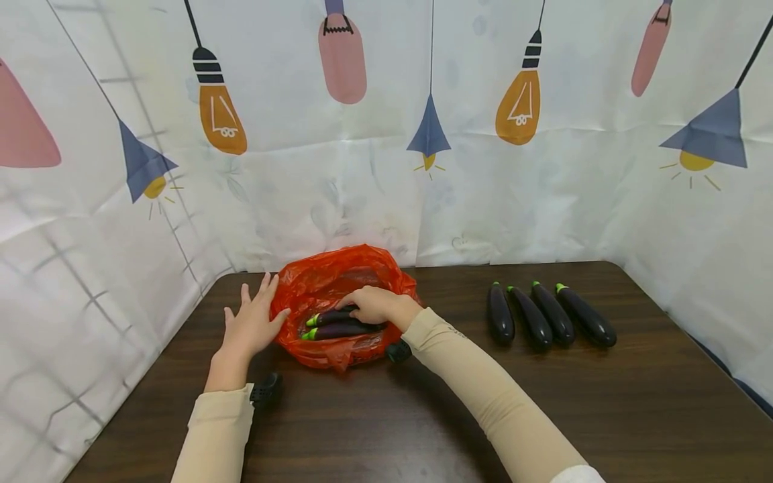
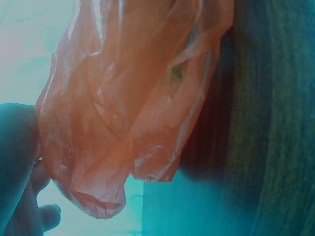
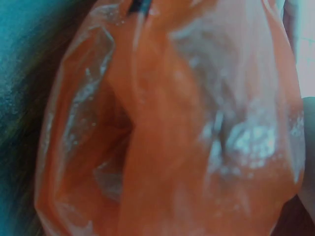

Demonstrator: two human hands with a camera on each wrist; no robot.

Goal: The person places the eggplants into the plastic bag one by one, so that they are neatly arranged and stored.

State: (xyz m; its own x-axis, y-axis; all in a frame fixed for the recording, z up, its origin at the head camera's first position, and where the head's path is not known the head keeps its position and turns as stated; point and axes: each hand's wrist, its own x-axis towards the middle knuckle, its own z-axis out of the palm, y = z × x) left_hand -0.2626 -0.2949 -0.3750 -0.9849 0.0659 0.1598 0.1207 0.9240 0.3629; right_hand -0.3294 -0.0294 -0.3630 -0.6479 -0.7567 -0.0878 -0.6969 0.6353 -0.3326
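A crumpled, translucent red plastic bag (image 1: 320,272) is set near the far edge of the dark wood-grain counter (image 1: 338,429), toward its far left corner, mouth agape. Inside, two long, glossy, dark-purple eggplants with green stems (image 1: 341,330) are laid side by side, stems toward the left edge. At the bag's left rim, the left hand (image 1: 250,327) is held with fingers spread; the right hand (image 1: 374,305) is held inside the mouth, over the farther eggplant, and whether it is pinched cannot be told. The thin rim should be steadied by the left hand and the eggplant guided lengthwise by its body, so that no film is snagged. Four matching eggplants (image 1: 531,320) are lined up toward the far right corner. The right fingertips are partly hidden; the wrist views are blurred and mostly filled by red film.
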